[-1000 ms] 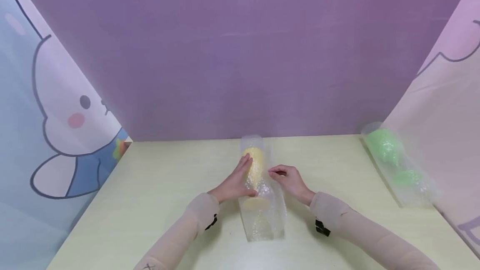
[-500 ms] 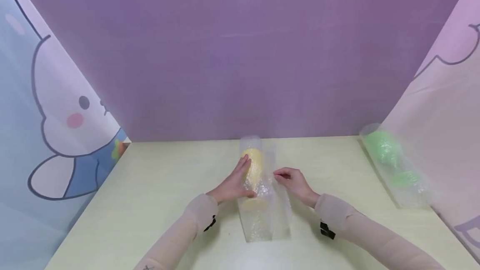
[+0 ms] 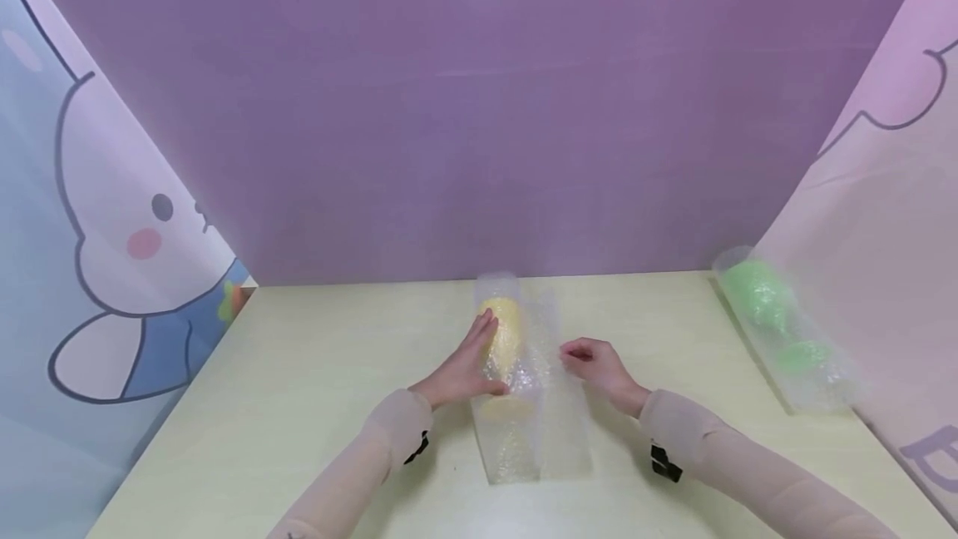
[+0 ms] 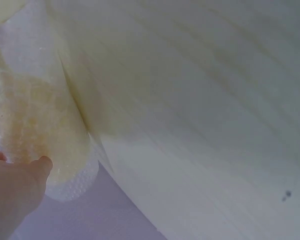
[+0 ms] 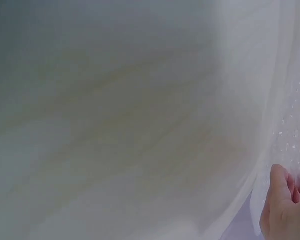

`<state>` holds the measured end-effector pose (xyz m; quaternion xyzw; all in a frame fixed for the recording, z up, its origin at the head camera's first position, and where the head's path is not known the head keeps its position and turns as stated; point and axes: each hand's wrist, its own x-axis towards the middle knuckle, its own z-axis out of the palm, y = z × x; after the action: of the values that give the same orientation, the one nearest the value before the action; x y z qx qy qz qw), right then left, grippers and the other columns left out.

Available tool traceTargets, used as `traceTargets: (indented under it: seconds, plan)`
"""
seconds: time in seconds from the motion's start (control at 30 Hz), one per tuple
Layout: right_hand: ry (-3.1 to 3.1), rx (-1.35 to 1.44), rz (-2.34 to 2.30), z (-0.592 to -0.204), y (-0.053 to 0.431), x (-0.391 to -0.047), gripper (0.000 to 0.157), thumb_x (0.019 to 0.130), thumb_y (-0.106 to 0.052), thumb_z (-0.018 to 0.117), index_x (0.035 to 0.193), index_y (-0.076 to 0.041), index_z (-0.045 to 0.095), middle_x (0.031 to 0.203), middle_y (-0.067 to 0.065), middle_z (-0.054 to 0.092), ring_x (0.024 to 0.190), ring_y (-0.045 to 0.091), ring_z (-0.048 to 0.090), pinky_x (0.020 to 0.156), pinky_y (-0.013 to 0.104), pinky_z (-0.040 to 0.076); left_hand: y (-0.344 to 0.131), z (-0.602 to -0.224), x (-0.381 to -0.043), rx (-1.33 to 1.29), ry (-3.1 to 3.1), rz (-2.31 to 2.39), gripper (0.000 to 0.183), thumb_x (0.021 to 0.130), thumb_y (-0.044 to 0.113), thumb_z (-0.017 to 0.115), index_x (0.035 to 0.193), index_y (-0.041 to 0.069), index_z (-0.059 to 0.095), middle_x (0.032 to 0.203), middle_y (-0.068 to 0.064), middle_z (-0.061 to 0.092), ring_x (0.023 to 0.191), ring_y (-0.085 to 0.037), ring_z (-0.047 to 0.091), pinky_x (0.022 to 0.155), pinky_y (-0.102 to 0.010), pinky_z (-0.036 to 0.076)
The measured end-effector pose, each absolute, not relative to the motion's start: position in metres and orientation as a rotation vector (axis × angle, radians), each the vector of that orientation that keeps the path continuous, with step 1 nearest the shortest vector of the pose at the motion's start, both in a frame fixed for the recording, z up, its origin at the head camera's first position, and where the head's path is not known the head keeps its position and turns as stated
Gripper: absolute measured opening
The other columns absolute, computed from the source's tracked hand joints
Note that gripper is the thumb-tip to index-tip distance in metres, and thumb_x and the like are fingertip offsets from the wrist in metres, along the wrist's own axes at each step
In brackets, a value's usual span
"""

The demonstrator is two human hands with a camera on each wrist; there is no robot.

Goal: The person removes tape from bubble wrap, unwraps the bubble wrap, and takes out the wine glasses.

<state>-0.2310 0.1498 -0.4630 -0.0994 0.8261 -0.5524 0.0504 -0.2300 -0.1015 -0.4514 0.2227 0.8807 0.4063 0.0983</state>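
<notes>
A yellow goblet-shaped thing [image 3: 507,338] lies in the middle of the table, with its flat round base [image 3: 505,408] towards me. Clear bubble wrap [image 3: 512,452] surrounds it. My left hand [image 3: 460,368] rests on its left side, fingers and thumb spread apart; in the left wrist view the fingertips touch the wrap over the yellow bowl [image 4: 45,115]. On the other side, my right hand [image 3: 602,368] pinches the right edge of a loose flap of the bubble wrap [image 3: 561,422]. That flap lies out to the right of the yellow thing.
A green goblet-shaped thing [image 3: 759,294] in bubble wrap lies at the table's right edge. The pale table [image 3: 337,339] meets a purple wall [image 3: 479,106] at the back. Printed cloths hang at the left [image 3: 112,231] and right [image 3: 883,231].
My right hand has moved to the right, drawing the bubble wrap flap out from the yellow thing. The left hand stays on the wrapped thing.
</notes>
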Motion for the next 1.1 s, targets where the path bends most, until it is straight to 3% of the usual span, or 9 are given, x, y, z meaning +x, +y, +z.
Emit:
traceTargets:
  seconds: [0.27, 0.53, 0.87, 1.1]
  plan:
    - [2.505, -0.122, -1.643, -0.469, 0.157, -0.234, 0.027, 0.084, 0.004, 0.058, 0.108, 0.014, 0.055, 0.099, 0.023, 0.062, 0.083, 0.017, 0.060, 0.071, 0.027, 0.055, -0.102, -0.453, -0.231, 0.662, 2.608, 1.211, 0.109, 0.069, 0.022, 0.079, 0.148, 0.015, 0.004, 0.154, 0.007, -0.013, 0.140, -0.011, -0.012, 0.115, -0.043, 0.008]
    - [2.465, -0.033, -1.628, -0.469, 0.160, -0.232, 0.034, 0.082, 0.004, 0.060, 0.114, 0.013, 0.052, 0.089, 0.012, 0.060, 0.071, 0.009, 0.055, 0.064, 0.023, 0.051, -0.102, -0.452, -0.230, 0.654, 2.592, 1.214, 0.108, 0.070, 0.022, 0.078, 0.148, 0.017, 0.004, 0.154, 0.009, -0.012, 0.140, -0.010, -0.012, 0.115, -0.043, 0.009]
    - [2.423, -0.065, -1.661, -0.458, 0.165, -0.227, 0.042, 0.081, 0.004, 0.060, 0.119, 0.012, 0.048, 0.106, 0.023, 0.058, 0.088, 0.018, 0.059, 0.075, 0.027, 0.054, -0.102, -0.450, -0.229, 0.688, 2.588, 1.227, 0.108, 0.070, 0.022, 0.078, 0.148, 0.013, 0.004, 0.154, 0.005, -0.012, 0.141, -0.014, -0.012, 0.115, -0.045, 0.010]
    - [2.500, -0.156, -1.635, -0.441, 0.171, -0.230, 0.046, 0.086, -0.004, 0.058, 0.127, 0.012, 0.042, 0.121, 0.028, 0.053, 0.105, 0.032, 0.056, 0.087, 0.031, 0.051, -0.102, -0.451, -0.229, 0.669, 2.593, 1.219, 0.108, 0.070, 0.022, 0.078, 0.148, 0.015, 0.003, 0.154, 0.007, -0.013, 0.140, -0.012, -0.013, 0.115, -0.044, 0.008]
